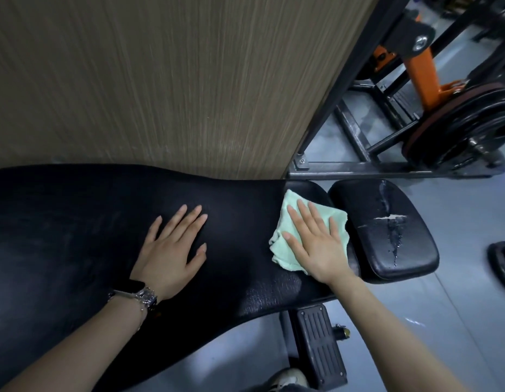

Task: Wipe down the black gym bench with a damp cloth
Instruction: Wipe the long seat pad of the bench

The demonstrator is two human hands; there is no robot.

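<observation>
The black gym bench [76, 227] runs across the view from the left edge to the right of centre. A separate black seat pad [367, 244] with cracked, torn vinyl sits at its right end. A folded pale green cloth [279, 250] lies on the right end of the long pad. My right hand [316, 244] lies flat on the cloth with straight fingers, pressing it to the pad. My left hand [175, 247] rests flat on the bare pad left of the cloth, fingers spread; a watch is on its wrist.
A wood-grain wall [160, 80] stands right behind the bench. A black and orange rack [421, 75] with weight plates [471, 128] stands at the back right on the grey floor. Another plate [503, 264] lies at the right edge. The bench's foot [319, 346] and a shoe [288, 379] are below.
</observation>
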